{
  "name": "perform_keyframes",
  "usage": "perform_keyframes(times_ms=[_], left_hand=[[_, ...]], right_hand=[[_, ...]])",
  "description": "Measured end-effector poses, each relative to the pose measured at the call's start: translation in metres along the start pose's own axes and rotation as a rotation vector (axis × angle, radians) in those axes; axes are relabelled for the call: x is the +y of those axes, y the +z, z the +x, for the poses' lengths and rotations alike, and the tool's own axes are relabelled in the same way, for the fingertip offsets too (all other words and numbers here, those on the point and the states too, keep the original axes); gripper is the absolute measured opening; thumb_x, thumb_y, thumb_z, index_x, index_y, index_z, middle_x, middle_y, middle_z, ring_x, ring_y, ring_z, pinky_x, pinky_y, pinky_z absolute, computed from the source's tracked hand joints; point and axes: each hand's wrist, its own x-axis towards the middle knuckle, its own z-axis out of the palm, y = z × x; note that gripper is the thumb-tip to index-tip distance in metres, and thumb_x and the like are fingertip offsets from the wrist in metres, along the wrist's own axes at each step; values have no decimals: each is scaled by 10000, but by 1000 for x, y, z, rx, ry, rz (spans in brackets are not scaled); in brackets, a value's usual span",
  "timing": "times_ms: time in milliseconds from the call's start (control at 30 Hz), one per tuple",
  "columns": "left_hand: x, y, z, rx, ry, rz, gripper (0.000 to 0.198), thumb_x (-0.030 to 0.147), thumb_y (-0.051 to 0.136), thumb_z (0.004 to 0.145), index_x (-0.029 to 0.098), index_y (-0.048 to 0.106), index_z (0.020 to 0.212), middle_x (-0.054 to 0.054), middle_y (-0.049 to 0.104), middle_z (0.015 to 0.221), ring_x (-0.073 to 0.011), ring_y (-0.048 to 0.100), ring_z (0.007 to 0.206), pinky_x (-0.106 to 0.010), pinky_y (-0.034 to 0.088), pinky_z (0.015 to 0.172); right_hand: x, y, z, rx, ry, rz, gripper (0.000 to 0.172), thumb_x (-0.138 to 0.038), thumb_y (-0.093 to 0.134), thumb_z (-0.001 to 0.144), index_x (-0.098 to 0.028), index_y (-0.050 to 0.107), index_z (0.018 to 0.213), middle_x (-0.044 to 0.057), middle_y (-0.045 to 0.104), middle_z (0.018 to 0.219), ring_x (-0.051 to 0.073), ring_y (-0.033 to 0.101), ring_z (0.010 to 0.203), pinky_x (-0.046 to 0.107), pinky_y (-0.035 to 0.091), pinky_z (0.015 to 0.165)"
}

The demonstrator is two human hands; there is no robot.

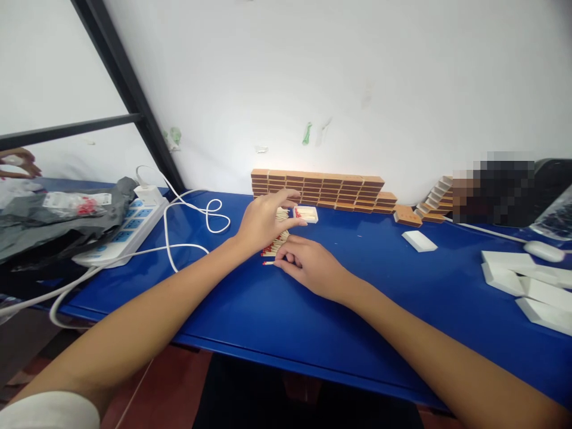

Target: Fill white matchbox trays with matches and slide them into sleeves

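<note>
A pile of red-tipped matches (271, 249) lies on the blue table, partly hidden by both hands. Over its upper left side is my left hand (267, 219), thumb and fingers apart, with nothing seen between them. At the lower right of the pile, my right hand (313, 265) pinches a single match (269, 263) whose red tip points left. Just beyond my left fingertips sits a small white tray (311, 220) with matches in it.
Stacked brown matchboxes (330, 189) line the wall. White trays (527, 286) lie at the right, one more (419, 241) nearer the middle. At the left are a power strip (129, 232), white cables and a grey plastic bag (58, 223). Another person's hand (20, 162) shows far left.
</note>
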Motion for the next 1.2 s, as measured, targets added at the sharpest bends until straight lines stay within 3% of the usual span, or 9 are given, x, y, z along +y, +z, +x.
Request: perform_keyframes(times_ms=[133,233,500,600,833,1067,1200], left_hand=[[-4,0,0,0,38,87,549,364,931,823,233,644,1272,-37,806,1103,-251,772,1066,-391,579,952],[-9,-1,-1,-16,54,147,568,369,925,831,229,631,1296,-47,805,1115,-261,767,1068,-405,572,955],[-8,2,-3,-60,52,128,592,362,940,813,239,624,1298,-42,813,1093,-268,772,1073,-413,572,960],[-3,5,-4,-61,53,32,622,420,951,784,247,631,1287,-36,815,1080,-261,781,1062,-400,577,961],[4,9,-7,-94,74,-21,654,415,975,741,254,641,1279,-10,819,1060,-245,786,1054,-387,575,965],[-2,4,-4,-52,44,32,587,376,952,792,250,642,1275,-30,813,1084,-258,780,1056,-398,583,958],[-8,0,-1,-25,-7,72,533,345,928,827,235,652,1270,-45,806,1109,-260,774,1069,-404,576,985]], right_hand=[[-5,-5,-3,-79,-10,-47,114,-215,583,1038,-203,645,943,30,632,965,146,545,740,295,407,679],[-4,-15,-8,-58,-21,-74,126,-232,543,1058,-210,620,961,46,632,1003,161,565,763,307,420,690],[28,-51,-11,318,11,-111,116,-280,535,1051,-218,615,994,51,601,939,183,548,765,320,420,699],[37,-53,-9,387,63,-170,101,-265,536,1041,-215,613,1000,54,600,933,195,553,773,332,416,706],[41,-51,-10,365,128,-224,99,-238,553,1021,-211,636,975,51,611,937,189,555,747,334,397,687],[26,-50,-11,421,19,-163,121,-251,553,1040,-210,656,992,33,575,869,178,539,732,321,410,688],[12,-29,-13,287,-48,-74,116,-236,583,1033,-209,682,979,27,603,896,155,546,719,309,429,692]])
